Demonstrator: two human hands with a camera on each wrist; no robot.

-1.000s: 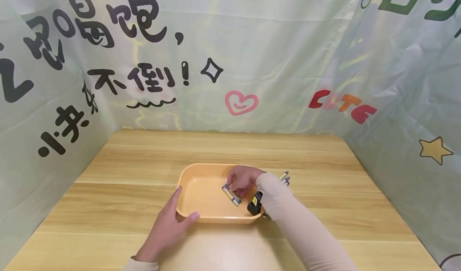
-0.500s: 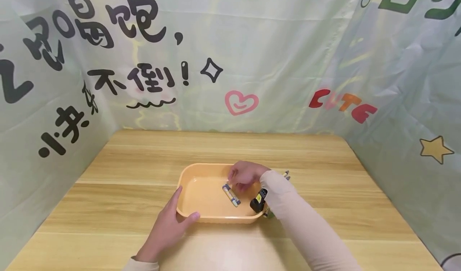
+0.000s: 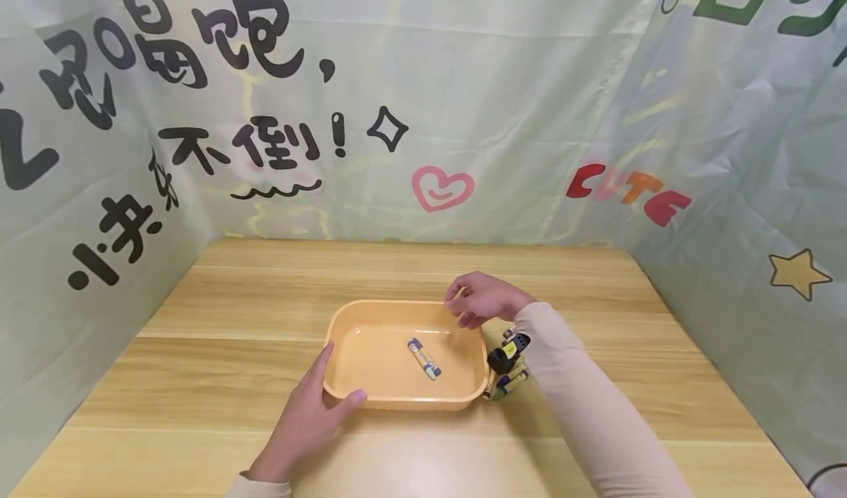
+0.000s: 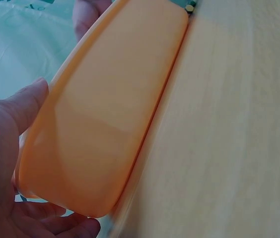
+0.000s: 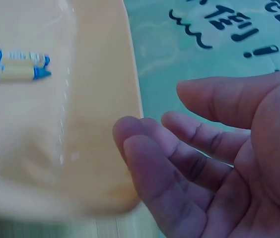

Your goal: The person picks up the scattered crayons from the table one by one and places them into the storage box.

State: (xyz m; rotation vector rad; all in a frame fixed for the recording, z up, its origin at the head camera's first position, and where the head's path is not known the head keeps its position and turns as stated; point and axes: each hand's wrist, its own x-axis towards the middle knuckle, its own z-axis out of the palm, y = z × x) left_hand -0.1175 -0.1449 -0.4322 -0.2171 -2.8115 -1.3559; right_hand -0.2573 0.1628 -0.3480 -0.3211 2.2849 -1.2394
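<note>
Two crayons (image 3: 423, 359) lie side by side in the orange plastic tray (image 3: 377, 404); the right wrist view shows their pale wrappers with blue bands and one blue tip (image 5: 42, 73). My left hand (image 3: 309, 413) holds the tray's near left corner, thumb at the front rim and fingers along the left side. In the left wrist view, that hand's thumb (image 4: 28, 106) and fingertips stand around the tray wall (image 4: 105, 114). Above the far right corner hovers my right hand (image 3: 486, 298), fingers loosely bent, nothing between them. Its fingers (image 5: 150, 168) are apart from the thumb.
Several more crayons (image 3: 512, 380) lie in a loose heap on the wooden table (image 3: 265, 285), just outside the tray's right side. The wrist camera (image 3: 508, 354) and right sleeve hide part of them. A printed curtain (image 3: 503, 115) closes off the back and sides.
My right hand has risen from beside the crayons inside the tray and moved right and back to the far right corner. More of the outside heap shows. The left hand and tray stay put.
</note>
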